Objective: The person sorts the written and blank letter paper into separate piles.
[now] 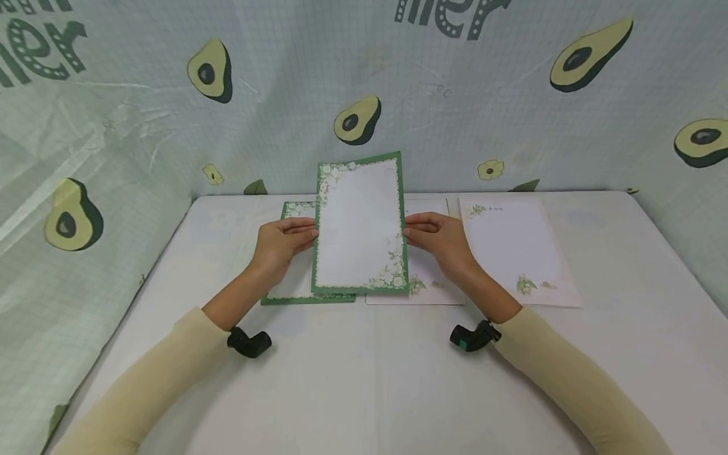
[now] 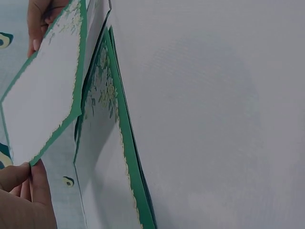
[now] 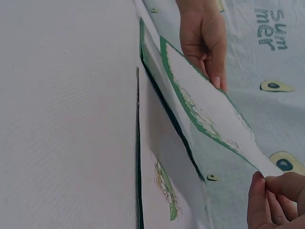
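A sheet of green-bordered floral paper (image 1: 359,227) is held up off the table, tilted toward the head camera. My left hand (image 1: 279,246) pinches its left edge between thumb and fingers. On the opposite edge, my right hand (image 1: 440,243) pinches it the same way. Beneath and to the left lies a stack of matching green-bordered paper (image 1: 292,278). Partly hidden behind the raised sheet and right hand is a pale pink floral sheet (image 1: 438,294). In the left wrist view, the left hand (image 2: 26,195) grips the sheet's edge; the right wrist view shows the right hand (image 3: 279,200) doing likewise.
Farther right on the white table (image 1: 364,379) lies another pale pink floral paper (image 1: 512,246). A light curtain with avocado prints (image 1: 284,95) hangs behind the table and at both sides. Each wrist carries a small black camera (image 1: 250,343).
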Tool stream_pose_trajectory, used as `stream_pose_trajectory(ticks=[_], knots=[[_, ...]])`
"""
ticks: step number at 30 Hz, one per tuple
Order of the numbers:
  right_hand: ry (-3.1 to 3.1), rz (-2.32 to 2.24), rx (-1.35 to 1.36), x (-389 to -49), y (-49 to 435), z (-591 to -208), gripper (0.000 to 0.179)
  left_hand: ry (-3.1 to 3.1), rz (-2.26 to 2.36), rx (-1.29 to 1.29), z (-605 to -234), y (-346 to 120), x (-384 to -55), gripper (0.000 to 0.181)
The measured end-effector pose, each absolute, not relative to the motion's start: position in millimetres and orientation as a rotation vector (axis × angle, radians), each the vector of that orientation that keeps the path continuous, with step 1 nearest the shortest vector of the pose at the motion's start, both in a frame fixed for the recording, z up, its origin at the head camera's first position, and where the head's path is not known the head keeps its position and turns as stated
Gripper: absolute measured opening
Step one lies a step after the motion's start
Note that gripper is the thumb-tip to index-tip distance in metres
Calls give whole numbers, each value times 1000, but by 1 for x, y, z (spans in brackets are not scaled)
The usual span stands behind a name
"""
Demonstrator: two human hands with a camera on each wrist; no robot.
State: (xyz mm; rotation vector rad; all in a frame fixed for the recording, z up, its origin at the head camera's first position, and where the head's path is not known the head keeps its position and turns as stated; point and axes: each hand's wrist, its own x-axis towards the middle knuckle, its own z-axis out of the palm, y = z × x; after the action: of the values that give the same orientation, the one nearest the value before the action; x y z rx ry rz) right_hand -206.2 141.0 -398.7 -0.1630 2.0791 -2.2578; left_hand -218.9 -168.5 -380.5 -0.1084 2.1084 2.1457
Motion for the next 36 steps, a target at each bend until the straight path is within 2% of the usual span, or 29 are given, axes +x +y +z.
stream_pose_trajectory(ticks=[36], knots=[[1942, -2331, -126, -214, 101, -396, 29, 2112, 2158, -108, -366, -205, -215, 42]])
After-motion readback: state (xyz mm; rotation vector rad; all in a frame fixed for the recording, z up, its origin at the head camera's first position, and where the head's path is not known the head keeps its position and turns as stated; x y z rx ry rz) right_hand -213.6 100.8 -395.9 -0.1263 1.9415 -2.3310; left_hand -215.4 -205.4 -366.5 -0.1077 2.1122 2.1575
